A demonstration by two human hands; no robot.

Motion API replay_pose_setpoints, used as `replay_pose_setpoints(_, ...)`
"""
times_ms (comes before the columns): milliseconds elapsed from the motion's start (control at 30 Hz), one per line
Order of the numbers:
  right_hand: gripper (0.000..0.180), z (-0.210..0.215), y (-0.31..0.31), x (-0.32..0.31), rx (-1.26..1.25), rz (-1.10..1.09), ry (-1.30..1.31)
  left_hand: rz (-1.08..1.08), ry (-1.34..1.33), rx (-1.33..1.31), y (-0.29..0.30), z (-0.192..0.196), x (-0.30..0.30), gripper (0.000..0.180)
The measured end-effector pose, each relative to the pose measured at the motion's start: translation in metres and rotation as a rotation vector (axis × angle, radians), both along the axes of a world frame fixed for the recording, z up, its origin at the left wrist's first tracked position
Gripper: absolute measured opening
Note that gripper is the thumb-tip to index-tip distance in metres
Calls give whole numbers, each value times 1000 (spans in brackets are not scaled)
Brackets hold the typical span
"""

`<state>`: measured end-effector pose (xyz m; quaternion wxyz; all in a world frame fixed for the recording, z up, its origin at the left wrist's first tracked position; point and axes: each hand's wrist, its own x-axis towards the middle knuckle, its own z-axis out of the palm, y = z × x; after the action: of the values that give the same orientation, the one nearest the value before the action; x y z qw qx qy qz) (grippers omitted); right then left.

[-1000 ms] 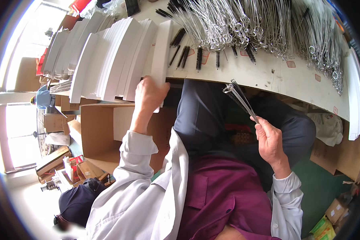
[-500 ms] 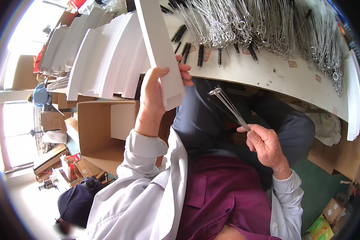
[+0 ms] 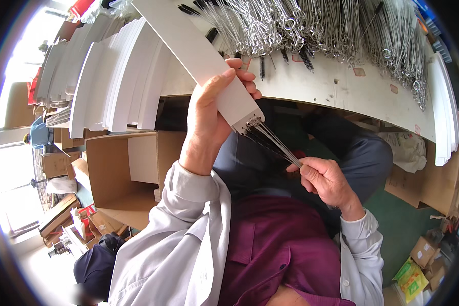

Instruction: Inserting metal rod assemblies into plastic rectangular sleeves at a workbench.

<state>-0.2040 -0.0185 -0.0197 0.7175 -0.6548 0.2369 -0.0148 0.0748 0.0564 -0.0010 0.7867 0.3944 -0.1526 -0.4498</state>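
Observation:
My left hand (image 3: 207, 115) is wrapped round a long, narrow white box (image 3: 188, 43), tilted with its lower end toward my lap. Between the fingers of my right hand (image 3: 327, 182) is pinched a small bundle of wire brushes (image 3: 278, 141). Their looped wire ends meet the lower end of the box; whether they are inside it I cannot tell. Dark bristles show along the bundle's underside. Beyond my hands, a big heap of similar looped wire brushes (image 3: 290, 25) lies on the table.
The pale table (image 3: 341, 94) has a curved-looking front edge beyond my lap. White boxes (image 3: 119, 76) stand in a row at the left, more white pieces (image 3: 446, 112) at the right. An open cardboard carton (image 3: 109, 171) sits left of my arm. A person in blue (image 3: 39, 132) is farther off.
My left hand has tilted the white box, its lower end swinging right toward the brushes. The looped ends, apart from the box before, now meet its end. The view has shifted slightly.

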Motion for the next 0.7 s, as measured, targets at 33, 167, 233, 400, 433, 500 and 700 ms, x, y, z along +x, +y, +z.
replay_pose_setpoints(33,28,2,-1,1,9,8,6,-19,42,-5,0,0,-2,38)
replay_pose_setpoints(167,28,0,-3,1,13,6,13,-66,131,-13,1,-7,-6,35)
replay_pose_setpoints(233,27,-4,-5,-2,-9,-11,4,-63,136,9,0,-9,-7,37)
replay_pose_setpoints(400,25,-6,-10,-4,-109,-36,-11,-58,125,73,-1,-14,-7,40)
replay_pose_setpoints(433,24,-6,-10,-4,-157,-42,-10,-62,128,77,-1,-15,-7,40)
replay_pose_setpoints(500,23,-7,-9,-4,-204,-48,-5,-66,133,83,-2,-16,-9,39)
replay_pose_setpoints(700,14,-10,-3,0,-475,-117,13,38,91,147,-1,-11,-22,37)
